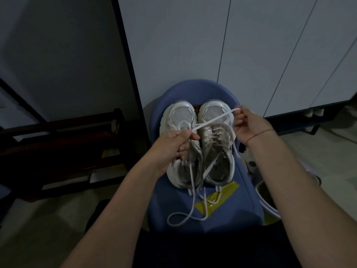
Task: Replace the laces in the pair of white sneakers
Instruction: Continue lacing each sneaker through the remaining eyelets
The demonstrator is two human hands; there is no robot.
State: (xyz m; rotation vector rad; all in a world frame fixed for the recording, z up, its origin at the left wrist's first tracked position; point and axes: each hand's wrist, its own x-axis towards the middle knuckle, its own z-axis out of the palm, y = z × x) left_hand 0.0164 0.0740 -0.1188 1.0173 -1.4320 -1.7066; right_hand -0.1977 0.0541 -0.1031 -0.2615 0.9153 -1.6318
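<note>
One blue chair bears two white shoes side by side on its seat: the left sneaker and the right sneaker. Two hands are above the seat, the left hand and the right hand, pinching one taut lace between them. Loose lace strands trail toward the seat's front edge; their number cannot be told. Two yellow patches are stuck there: the upper tape strip and the lower tape strip. One thread bracelet circles the right wrist
</note>
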